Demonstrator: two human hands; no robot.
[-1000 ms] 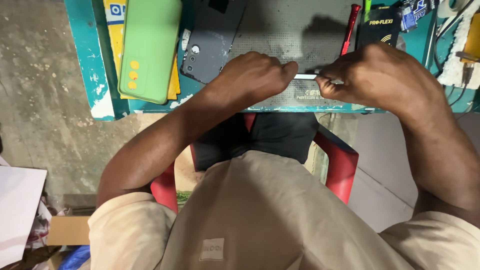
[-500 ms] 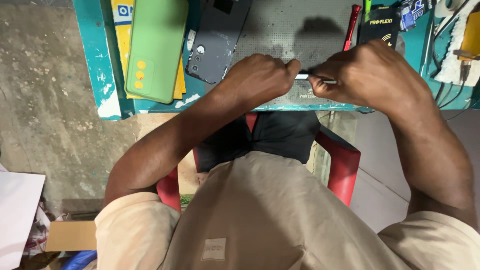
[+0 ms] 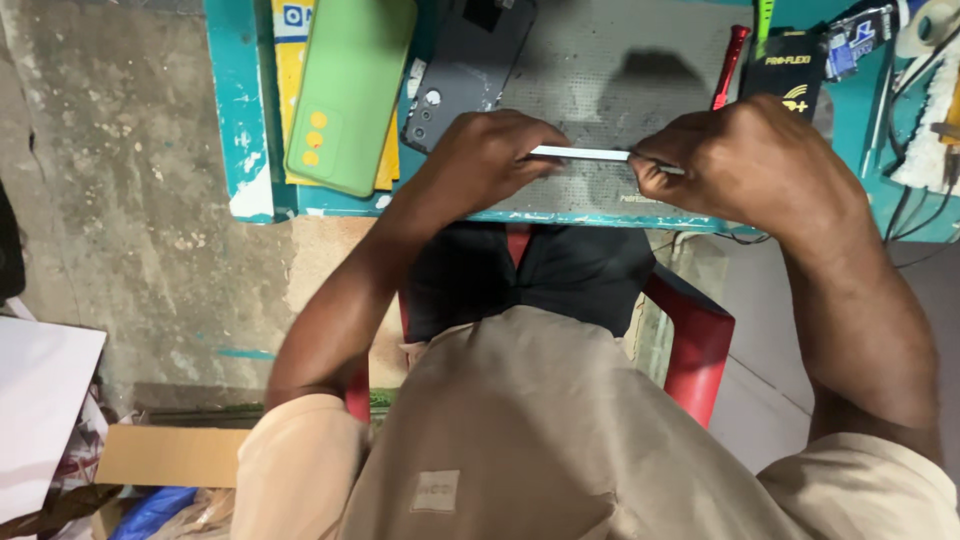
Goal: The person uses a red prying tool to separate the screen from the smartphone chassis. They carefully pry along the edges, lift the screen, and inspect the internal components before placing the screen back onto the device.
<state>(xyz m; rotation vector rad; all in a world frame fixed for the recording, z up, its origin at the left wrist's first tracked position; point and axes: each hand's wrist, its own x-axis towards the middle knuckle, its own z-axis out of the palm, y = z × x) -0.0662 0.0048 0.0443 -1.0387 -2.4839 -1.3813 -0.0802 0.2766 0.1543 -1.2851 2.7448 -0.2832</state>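
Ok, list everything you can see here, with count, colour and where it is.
Thin flat silvery phone part: one, held edge-on between both hands over the mat.
Grey perforated work mat: one, on the teal bench.
Green phone back cover: one, bench left.
Dark grey phone back panel: one, beside the green cover.
Red-handled tool: one, mat's right edge.
Red plastic chair: one, under the person.
Cardboard box: one, brown, floor lower left.
Left hand: gripping the part's left end.
Right hand: gripping its right end.
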